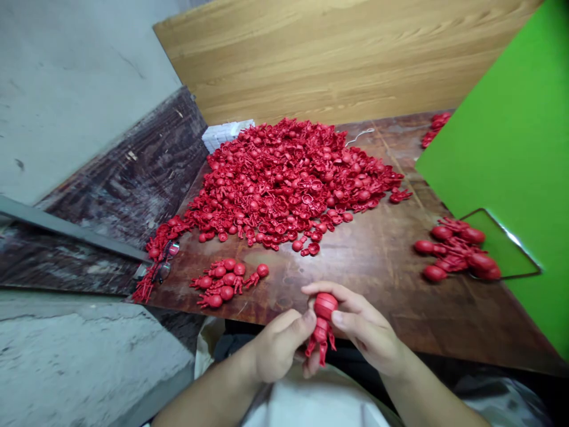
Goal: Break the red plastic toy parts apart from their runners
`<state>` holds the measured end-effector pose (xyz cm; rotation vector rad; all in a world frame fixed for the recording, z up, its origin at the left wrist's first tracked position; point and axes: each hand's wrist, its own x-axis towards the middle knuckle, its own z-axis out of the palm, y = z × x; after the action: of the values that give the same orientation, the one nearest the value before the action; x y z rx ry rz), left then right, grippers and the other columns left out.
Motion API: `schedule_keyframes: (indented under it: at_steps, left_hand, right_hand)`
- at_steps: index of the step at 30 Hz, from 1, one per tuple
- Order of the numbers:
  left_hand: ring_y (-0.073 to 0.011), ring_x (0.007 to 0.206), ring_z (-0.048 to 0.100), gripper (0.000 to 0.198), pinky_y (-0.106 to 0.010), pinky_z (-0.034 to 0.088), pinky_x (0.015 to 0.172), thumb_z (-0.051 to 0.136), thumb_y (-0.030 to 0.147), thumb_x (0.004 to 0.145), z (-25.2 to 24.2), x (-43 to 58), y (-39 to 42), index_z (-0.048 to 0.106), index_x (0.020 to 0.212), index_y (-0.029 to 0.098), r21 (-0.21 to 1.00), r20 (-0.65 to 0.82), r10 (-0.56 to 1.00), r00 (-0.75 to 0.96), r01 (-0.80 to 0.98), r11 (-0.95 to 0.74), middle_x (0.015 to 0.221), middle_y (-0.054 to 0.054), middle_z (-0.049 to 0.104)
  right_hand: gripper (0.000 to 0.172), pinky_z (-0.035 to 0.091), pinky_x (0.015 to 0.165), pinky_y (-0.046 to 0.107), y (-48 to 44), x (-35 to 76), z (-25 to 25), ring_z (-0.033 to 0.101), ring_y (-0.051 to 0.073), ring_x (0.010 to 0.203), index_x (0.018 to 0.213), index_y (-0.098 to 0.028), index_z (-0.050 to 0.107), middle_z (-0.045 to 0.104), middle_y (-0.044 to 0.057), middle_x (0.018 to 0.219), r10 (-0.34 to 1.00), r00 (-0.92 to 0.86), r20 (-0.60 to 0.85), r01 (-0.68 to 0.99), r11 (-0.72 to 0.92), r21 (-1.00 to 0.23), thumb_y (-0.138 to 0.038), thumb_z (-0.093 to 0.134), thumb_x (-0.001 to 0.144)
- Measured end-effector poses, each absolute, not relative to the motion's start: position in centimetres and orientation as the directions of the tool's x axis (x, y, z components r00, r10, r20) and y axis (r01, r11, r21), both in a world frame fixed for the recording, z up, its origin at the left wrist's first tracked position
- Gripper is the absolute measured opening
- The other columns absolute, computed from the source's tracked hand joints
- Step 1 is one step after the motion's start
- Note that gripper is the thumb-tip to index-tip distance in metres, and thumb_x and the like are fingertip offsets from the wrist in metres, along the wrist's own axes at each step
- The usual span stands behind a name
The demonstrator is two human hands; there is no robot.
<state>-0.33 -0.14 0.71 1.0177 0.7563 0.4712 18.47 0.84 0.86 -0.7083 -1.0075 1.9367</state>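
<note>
Between both hands, at the table's front edge, is a red plastic figurine [326, 306] with a round head, its legs pointing down toward me. My left hand [284, 344] is closed, its thumb pressed against the figurine's left side. My right hand [367, 323] grips the head from the right with thumb and fingers. Part of the left fingers is hidden behind the figurine. Left of my hands lies a small group of similar red figurines [227, 279]. Farther back spreads a large heap of red figurine parts [284, 184], some of them hollow half-heads.
The brown wooden table [368, 255] has a wooden board [347, 59] behind it and a green panel [511, 148] on the right. A metal wire handle [515, 237] juts beside more red figurines [457, 249]. Eyeglasses [165, 267] lie at left. A white stack [224, 135] stands behind.
</note>
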Motion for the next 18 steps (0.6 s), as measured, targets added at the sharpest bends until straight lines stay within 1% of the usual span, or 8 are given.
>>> schedule_keyframes:
  at_steps: [3, 5, 7, 9, 11, 14, 16, 18]
  left_hand:
    - [-0.0144, 0.055, 0.051, 0.066, -0.028, 0.041, 0.058, 0.031, 0.064, 0.096, 1.4, 0.2, -0.3, 0.058, 0.063, 0.014, 0.929, -0.279, 0.727, 0.628, -0.015, 0.371, 0.055, -0.005, 0.054]
    - [-0.0151, 0.059, 0.052, 0.066, -0.029, 0.041, 0.061, 0.026, 0.064, 0.097, 2.0, 0.3, -0.1, 0.056, 0.066, 0.015, 0.982, -0.187, 0.838, 0.512, 0.086, 0.166, 0.059, -0.005, 0.055]
    - [-0.0154, 0.061, 0.051, 0.071, -0.029, 0.039, 0.061, 0.025, 0.078, 0.09, 2.5, 0.2, 0.2, 0.054, 0.071, 0.016, 0.964, -0.001, 0.931, 0.366, 0.249, -0.097, 0.065, -0.005, 0.055]
    - [-0.0161, 0.062, 0.049, 0.078, -0.03, 0.037, 0.06, 0.033, 0.091, 0.076, 2.7, 0.1, 0.5, 0.054, 0.075, 0.016, 0.841, 0.197, 0.935, 0.296, 0.438, -0.316, 0.067, -0.004, 0.054]
    - [-0.0177, 0.064, 0.051, 0.074, -0.032, 0.037, 0.062, 0.044, 0.09, 0.072, 2.6, 0.0, 0.7, 0.056, 0.074, 0.017, 0.658, 0.308, 0.885, 0.35, 0.593, -0.464, 0.068, -0.005, 0.054]
    - [-0.0188, 0.064, 0.053, 0.043, -0.032, 0.036, 0.061, 0.055, 0.057, 0.087, 2.3, 0.0, 0.9, 0.055, 0.069, 0.018, 0.418, 0.302, 0.811, 0.501, 0.695, -0.585, 0.066, -0.005, 0.056]
    - [-0.0187, 0.062, 0.053, 0.026, -0.032, 0.034, 0.058, 0.057, 0.038, 0.083, 2.2, 0.1, 0.8, 0.053, 0.066, 0.018, 0.34, 0.261, 0.795, 0.547, 0.719, -0.606, 0.063, -0.004, 0.056]
    - [-0.0188, 0.058, 0.054, 0.017, -0.032, 0.033, 0.056, 0.057, 0.031, 0.076, 2.2, 0.2, 0.8, 0.053, 0.065, 0.019, 0.327, 0.217, 0.802, 0.556, 0.733, -0.597, 0.06, -0.004, 0.056]
  right_hand:
    - [0.043, 0.049, 0.068, 0.026, 0.8, 18.0, 0.5, 0.059, 0.015, 0.075, 0.127, -0.019, 0.062, 0.06, 0.003, 0.089, 0.879, -0.465, -0.1, -0.407, -0.313, -0.858, -0.042, 0.065, 0.09]
    - [0.039, 0.049, 0.066, 0.026, 1.0, 17.9, 0.2, 0.058, 0.014, 0.071, 0.121, -0.019, 0.064, 0.06, 0.002, 0.084, 0.917, -0.388, -0.092, -0.411, -0.261, -0.873, -0.043, 0.065, 0.09]
    - [0.034, 0.047, 0.062, 0.024, 1.5, 17.9, -0.1, 0.056, 0.013, 0.065, 0.11, -0.018, 0.066, 0.059, 0.001, 0.078, 0.95, -0.296, -0.098, -0.386, -0.213, -0.898, -0.044, 0.068, 0.088]
    - [0.032, 0.045, 0.059, 0.022, 1.9, 18.0, -0.1, 0.052, 0.011, 0.062, 0.1, -0.017, 0.066, 0.057, -0.001, 0.073, 0.961, -0.246, -0.125, -0.337, -0.206, -0.919, -0.044, 0.073, 0.084]
    - [0.034, 0.045, 0.058, 0.022, 2.0, 18.1, 0.0, 0.05, 0.011, 0.061, 0.094, -0.017, 0.064, 0.055, -0.003, 0.071, 0.955, -0.245, -0.167, -0.275, -0.233, -0.933, -0.043, 0.078, 0.079]
    - [0.036, 0.044, 0.056, 0.021, 1.8, 18.2, 0.1, 0.048, 0.01, 0.06, 0.088, -0.017, 0.06, 0.055, -0.004, 0.069, 0.941, -0.271, -0.203, -0.204, -0.263, -0.943, -0.042, 0.081, 0.076]
    - [0.036, 0.041, 0.054, 0.021, 1.6, 18.1, 0.1, 0.046, 0.01, 0.058, 0.085, -0.018, 0.057, 0.053, -0.005, 0.067, 0.928, -0.305, -0.215, -0.175, -0.277, -0.945, -0.042, 0.082, 0.075]
    - [0.037, 0.04, 0.054, 0.021, 1.5, 18.1, -0.1, 0.045, 0.01, 0.059, 0.082, -0.018, 0.055, 0.053, -0.005, 0.067, 0.925, -0.32, -0.203, -0.141, -0.259, -0.956, -0.041, 0.083, 0.074]
